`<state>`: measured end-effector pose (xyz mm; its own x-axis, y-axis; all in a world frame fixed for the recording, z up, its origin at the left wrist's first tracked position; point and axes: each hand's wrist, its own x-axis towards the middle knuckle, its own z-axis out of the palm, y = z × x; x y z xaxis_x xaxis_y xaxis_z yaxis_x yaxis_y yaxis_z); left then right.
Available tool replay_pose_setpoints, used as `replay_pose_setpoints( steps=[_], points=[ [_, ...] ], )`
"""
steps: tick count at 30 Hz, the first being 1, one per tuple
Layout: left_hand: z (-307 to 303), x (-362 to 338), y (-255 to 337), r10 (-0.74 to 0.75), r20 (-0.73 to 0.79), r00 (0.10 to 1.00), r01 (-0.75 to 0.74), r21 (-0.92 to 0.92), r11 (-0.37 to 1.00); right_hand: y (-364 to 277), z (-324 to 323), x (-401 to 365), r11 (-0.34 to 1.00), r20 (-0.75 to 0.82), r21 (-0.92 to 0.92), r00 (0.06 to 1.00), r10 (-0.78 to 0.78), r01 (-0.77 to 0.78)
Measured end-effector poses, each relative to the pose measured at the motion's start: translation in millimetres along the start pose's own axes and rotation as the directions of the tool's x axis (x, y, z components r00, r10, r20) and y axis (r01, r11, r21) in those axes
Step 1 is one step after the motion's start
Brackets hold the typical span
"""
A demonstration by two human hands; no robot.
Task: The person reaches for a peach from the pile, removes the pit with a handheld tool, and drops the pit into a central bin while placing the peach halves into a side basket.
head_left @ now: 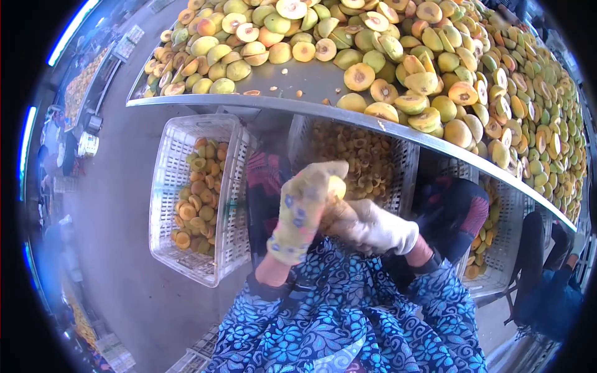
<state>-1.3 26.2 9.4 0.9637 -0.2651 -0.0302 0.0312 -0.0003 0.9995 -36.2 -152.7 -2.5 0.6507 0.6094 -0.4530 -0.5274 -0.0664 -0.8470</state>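
My left hand (298, 214), in a stained, patterned work glove, is closed around a yellow peach (336, 187); whether it is whole or a half cannot be made out. Right beside it is my right hand (373, 225), in a pale glove with brown-stained fingers. Those fingers are curled in and blurred against the left hand, so anything inside them is hidden. Both hands are above my lap, over a white crate (404, 180) that holds brown peach pits and scraps (357, 155).
A metal table (267, 81) carries a large heap of halved peaches (429, 81), its rim crossing in front of me. On the left stands a white crate (227, 261) with peach pieces (200, 193). Another crate (504, 248) is at right, near a co-worker (553, 292).
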Motion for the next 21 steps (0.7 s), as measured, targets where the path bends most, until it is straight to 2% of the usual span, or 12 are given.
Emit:
replay_pose_setpoints(
  steps=[1, 2, 4, 6, 7, 8, 10, 12, 15, 18, 20, 21],
  points=[
    [-1, 0, 1, -0.094, 0.062, 0.994, 0.104, -0.172, 0.98, 3, 0, 2, 0.997, -0.023, 0.08, 0.999, 0.024, -0.022],
    [2, 2, -3, 0.105, 0.053, 0.993, -0.08, -0.343, 0.936, 0, -7, -6, 0.98, 0.027, 0.187, 0.998, 0.059, -0.063],
    [18, -9, 4, 0.012, -0.137, 0.99, -0.094, -0.608, 0.789, -3, -5, -10, 0.966, 0.059, 0.26, 0.998, -0.012, -0.004],
    [21, -17, -12, 0.132, -0.14, 0.981, -0.172, -0.332, 0.927, 4, -1, -4, 0.99, 0.095, 0.138, 0.995, 0.002, -0.016],
    [24, -19, -16, 0.078, -0.21, 0.975, -0.153, -0.368, 0.917, 2, 2, -4, 0.994, 0.099, 0.109, 0.995, -0.002, -0.009],
    [25, -21, -19, 0.073, -0.211, 0.975, -0.148, -0.368, 0.918, 0, 5, -4, 0.994, 0.101, 0.113, 0.995, 0.001, -0.013],
    [25, -23, -20, -0.009, -0.297, 0.955, -0.089, -0.314, 0.945, -4, 12, -7, 1.0, 0.082, 0.021, 0.996, -0.022, 0.021],
    [24, -20, -21, 0.035, -0.291, 0.956, -0.111, -0.249, 0.962, -4, 13, -8, 0.996, 0.081, 0.078, 0.996, -0.042, 0.036],
    [24, -15, -23, 0.114, -0.265, 0.958, -0.151, -0.123, 0.981, 4, 12, -7, 0.963, 0.164, 0.267, 0.984, -0.077, 0.031],
    [28, -10, -23, 0.134, -0.324, 0.937, -0.157, -0.048, 0.986, 6, 6, -8, 0.969, 0.148, 0.244, 0.986, -0.071, 0.034],
    [30, -5, -10, 0.165, -0.15, 0.975, -0.183, -0.118, 0.976, 11, 3, -9, 0.953, 0.205, 0.303, 0.978, -0.042, -0.023],
    [29, -4, -10, 0.16, -0.148, 0.976, -0.178, -0.117, 0.977, 14, 4, -9, 0.93, 0.272, 0.359, 0.962, -0.021, -0.081]
  ],
)
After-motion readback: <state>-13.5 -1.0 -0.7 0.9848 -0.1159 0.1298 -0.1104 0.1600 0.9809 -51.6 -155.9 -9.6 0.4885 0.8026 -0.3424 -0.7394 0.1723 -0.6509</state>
